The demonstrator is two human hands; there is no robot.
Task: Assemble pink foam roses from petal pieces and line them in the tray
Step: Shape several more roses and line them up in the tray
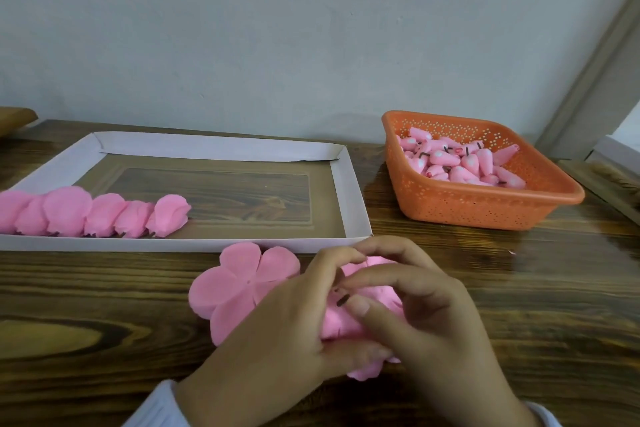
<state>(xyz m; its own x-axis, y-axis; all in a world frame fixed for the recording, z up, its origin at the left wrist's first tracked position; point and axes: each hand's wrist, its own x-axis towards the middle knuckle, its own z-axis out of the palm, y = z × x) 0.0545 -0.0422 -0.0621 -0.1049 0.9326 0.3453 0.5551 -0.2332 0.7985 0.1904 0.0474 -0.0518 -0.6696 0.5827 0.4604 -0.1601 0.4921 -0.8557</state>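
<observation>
The left hand (273, 326) is gripping a foam rose (334, 322) from the left side, with its thumb underneath and its fingers curled over the top. The right hand (440, 329) is holding the same rose from the right; its fingers are bent over the petals, and its thumb tip is pressing just beside a short dark stem (343, 300) that is sticking out of the pink foam. Both hands are closed on the rose, and they are covering most of it, so only soft, wrinkled pink petals are showing between and below the fingers.

The rose is sitting low over the wooden table (104, 305), in front of the tray. Just to its left, a flat petal piece (239, 282) is lying on the table, with rounded lobes around a small centre hole, and the left hand is partly covering it.

Behind it, the white cardboard tray (349, 191) is holding a row of finished roses (104, 215), which are leaning on each other along its near left edge. To the right, an orange perforated basket (485, 208) is holding many pink buds (460, 163).
</observation>
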